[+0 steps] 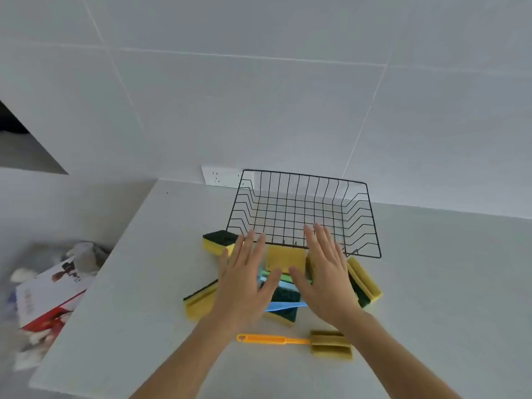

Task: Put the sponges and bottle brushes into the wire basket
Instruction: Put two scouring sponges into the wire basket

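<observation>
Both hands spread flat, palms down, each grip open and holding nothing: left hand (244, 280) and right hand (328, 277) over a cluster of yellow-and-green sponges (285, 259) on the pale worktop (431, 283). Wire basket (302, 214) empty, at 12 o'clock from the cluster, just beside it. Orange-handled bottle brush (290, 340) lying at 6 o'clock, clear of the hands. Blue handle (285, 306) partly hidden between the 2 palms.
</observation>
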